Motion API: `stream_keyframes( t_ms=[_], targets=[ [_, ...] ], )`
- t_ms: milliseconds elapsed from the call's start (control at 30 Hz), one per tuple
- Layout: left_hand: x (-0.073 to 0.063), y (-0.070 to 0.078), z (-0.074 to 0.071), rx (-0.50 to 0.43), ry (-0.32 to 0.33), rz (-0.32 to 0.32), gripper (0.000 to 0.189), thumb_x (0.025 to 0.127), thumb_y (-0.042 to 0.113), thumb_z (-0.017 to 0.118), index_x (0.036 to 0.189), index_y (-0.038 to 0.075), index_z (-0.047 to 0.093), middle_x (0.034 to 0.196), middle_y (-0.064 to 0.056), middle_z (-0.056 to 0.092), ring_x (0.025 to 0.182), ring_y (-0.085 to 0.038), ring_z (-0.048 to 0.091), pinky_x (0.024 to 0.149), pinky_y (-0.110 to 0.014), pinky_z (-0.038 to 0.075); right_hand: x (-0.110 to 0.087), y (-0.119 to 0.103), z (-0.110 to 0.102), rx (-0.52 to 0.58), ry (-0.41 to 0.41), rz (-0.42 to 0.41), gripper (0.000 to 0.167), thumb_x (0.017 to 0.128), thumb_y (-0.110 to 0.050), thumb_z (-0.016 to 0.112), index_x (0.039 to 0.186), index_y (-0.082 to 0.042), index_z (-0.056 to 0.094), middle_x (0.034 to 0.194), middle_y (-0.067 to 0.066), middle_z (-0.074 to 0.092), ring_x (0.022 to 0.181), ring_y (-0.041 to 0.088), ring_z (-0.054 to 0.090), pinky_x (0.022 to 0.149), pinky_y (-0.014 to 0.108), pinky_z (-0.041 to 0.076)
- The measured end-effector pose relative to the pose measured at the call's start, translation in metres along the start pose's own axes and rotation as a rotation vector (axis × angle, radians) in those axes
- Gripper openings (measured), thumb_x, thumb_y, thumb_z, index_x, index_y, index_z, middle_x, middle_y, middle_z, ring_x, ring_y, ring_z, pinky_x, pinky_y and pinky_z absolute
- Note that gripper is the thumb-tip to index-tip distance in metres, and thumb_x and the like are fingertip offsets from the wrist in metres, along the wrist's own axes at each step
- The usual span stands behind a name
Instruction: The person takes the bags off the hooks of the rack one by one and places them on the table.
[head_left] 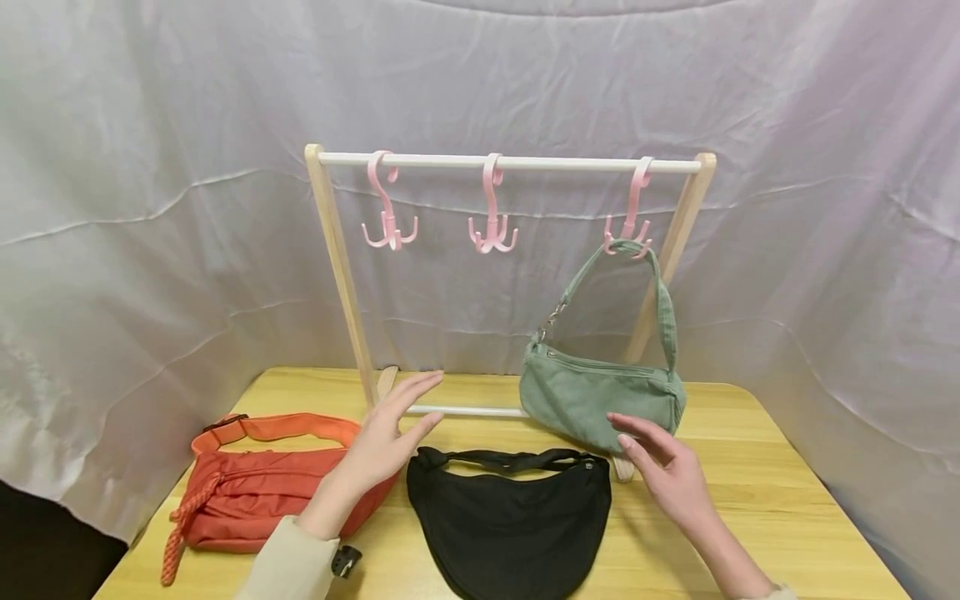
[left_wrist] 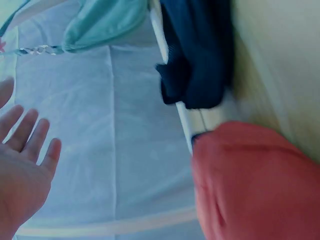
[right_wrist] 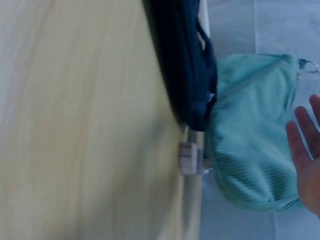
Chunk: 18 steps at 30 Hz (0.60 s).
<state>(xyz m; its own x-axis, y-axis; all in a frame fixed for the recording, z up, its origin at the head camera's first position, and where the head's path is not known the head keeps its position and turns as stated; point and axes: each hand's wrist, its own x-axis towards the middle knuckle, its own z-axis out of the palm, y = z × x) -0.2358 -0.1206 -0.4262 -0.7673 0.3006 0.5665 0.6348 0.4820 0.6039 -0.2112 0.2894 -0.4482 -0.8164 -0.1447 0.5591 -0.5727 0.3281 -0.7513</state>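
A green shoulder bag (head_left: 592,392) hangs by its strap from the right-hand pink hook (head_left: 630,208) on the rack. My right hand (head_left: 670,475) is held in front of the bag's lower right part, fingers extended and holding nothing; whether it touches the bag I cannot tell. Above the table, between the red bag (head_left: 262,496) and the black bag (head_left: 513,525), my left hand (head_left: 386,437) hovers with its fingers extended and nothing in them. The red bag lies at the left, partly hidden by my left forearm. In the left wrist view, the left hand (left_wrist: 25,165) is spread.
Two more pink hooks, one at the left (head_left: 388,204) and one in the middle (head_left: 492,204), hang bare from the white rail (head_left: 562,162). Wooden posts (head_left: 337,267) carry the rail. Behind stands a grey cloth backdrop (head_left: 225,208). The table (head_left: 750,500) is yellow wood.
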Motion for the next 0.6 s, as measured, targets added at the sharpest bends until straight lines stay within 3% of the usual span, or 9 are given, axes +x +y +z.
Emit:
stream_keyframes(
  t_ms=[300, 467, 600],
  targets=[
    [0.021, 0.019, 0.008, -0.118, 0.115, 0.093, 0.056, 0.100, 0.010, 0.070, 0.153, 0.018, 0.054, 0.156, 0.001, 0.050, 0.144, -0.021, 0.046, 0.118, -0.032, 0.037, 0.013, -0.025, -0.005, 0.038, 0.201, -0.139, 0.035, 0.097, 0.016, 0.059, 0.131, 0.010, 0.065, 0.128, 0.016, 0.071, 0.118, 0.011, 0.067, 0.095, 0.017, 0.052],
    [0.034, 0.025, 0.015, -0.151, 0.162, 0.152, 0.055, 0.098, 0.006, 0.072, 0.150, 0.013, 0.056, 0.154, -0.003, 0.052, 0.143, -0.023, 0.048, 0.118, -0.033, 0.037, 0.022, -0.035, -0.007, 0.186, 0.312, -0.267, 0.035, 0.093, 0.023, 0.056, 0.128, 0.020, 0.061, 0.128, 0.018, 0.071, 0.118, 0.017, 0.068, 0.097, 0.019, 0.052],
    [0.044, 0.029, 0.022, -0.167, 0.204, 0.194, 0.055, 0.097, 0.003, 0.071, 0.149, 0.011, 0.057, 0.153, -0.006, 0.054, 0.144, -0.025, 0.048, 0.119, -0.036, 0.037, 0.034, -0.044, -0.011, 0.244, 0.384, -0.347, 0.034, 0.091, 0.025, 0.056, 0.126, 0.024, 0.059, 0.127, 0.021, 0.071, 0.118, 0.020, 0.068, 0.099, 0.023, 0.052]
  ],
)
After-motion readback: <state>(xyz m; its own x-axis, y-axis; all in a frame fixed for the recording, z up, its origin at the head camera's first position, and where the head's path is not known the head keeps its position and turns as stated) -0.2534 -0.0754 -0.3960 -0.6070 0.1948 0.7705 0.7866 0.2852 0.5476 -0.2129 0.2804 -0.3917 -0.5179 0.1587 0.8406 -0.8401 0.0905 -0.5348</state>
